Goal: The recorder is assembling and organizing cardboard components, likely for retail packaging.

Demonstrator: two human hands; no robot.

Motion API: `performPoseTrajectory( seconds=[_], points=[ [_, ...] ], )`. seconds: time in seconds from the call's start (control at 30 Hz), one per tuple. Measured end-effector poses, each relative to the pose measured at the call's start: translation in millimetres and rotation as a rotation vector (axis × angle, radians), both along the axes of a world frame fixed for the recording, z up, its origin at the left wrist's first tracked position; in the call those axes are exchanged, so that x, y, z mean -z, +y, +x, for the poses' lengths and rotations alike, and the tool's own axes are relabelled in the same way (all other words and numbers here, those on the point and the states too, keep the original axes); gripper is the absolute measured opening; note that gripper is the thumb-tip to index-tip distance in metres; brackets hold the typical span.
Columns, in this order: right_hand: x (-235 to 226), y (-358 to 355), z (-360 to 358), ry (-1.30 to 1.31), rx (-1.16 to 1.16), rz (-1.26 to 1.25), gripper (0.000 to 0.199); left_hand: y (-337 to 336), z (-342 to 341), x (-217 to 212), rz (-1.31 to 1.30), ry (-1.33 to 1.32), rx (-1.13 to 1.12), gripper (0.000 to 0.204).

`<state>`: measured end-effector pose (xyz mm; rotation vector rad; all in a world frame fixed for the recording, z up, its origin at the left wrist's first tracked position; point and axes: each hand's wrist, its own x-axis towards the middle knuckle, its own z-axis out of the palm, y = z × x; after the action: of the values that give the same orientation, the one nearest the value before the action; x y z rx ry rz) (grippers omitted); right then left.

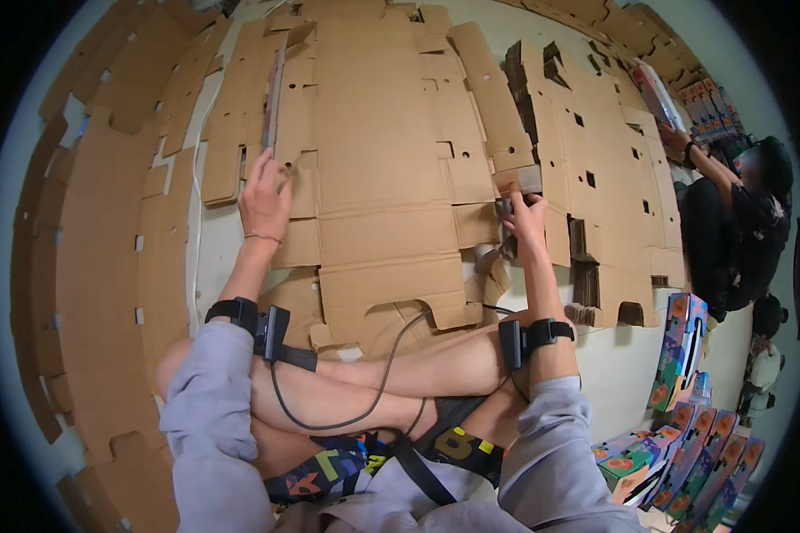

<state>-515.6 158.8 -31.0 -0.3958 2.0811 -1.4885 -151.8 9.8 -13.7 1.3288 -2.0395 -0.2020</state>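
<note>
Your sheet [382,124] of brown cardboard lay flat in front of your crossed legs [373,373], long, matte and smooth, scored with fold lines across its lower part, with slotted flaps along both sides and a shallow notch cut into its near edge. Your hands were well apart: the left hand [265,200] at the sheet's left side, fingers curled by an upright printed strip [271,102], the right hand [527,218] at its right side, fingertips bunched beside a glossy grey patch [528,179]. Whether either was clamped on the card you could not tell from this view, as the fingers covered their own contact points. The ragged, punched stack [596,160] stood just right of it, its layered edges dark; more card [107,231] curved away leftward and was cut off by the lens's black rim. A co-worker [742,213] at the far right was partly cropped into shadow, and the printed boxes [680,351] below crowded together. A narrow strip of pale floor [212,107] ran left of the middle card, and wider floor [631,364] showed beside your right forearm; a thin black cable [387,377] looped over your legs.
</note>
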Motion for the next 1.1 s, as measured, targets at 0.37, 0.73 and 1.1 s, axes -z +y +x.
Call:
performPoseTrajectory(
  seconds=[0.37,0.73,1.1],
  points=[
    [12.4,-27.4,-9.2,0.191,0.057,-0.259,0.041,-5.0,20.4,-4.7,-0.012,0.395,-0.13,0.05],
    [13.9,-34.0,50.1,1.285,-0.381,-0.004,0.063,20.1,-8.4,24.3,-0.08,-0.085,-0.03,0.068],
    [35.2,-35.3,63.0,1.198,-0.468,0.021,0.071,18.6,-15.4,55.3,-0.109,-0.22,-0.123,0.055]
  ],
)
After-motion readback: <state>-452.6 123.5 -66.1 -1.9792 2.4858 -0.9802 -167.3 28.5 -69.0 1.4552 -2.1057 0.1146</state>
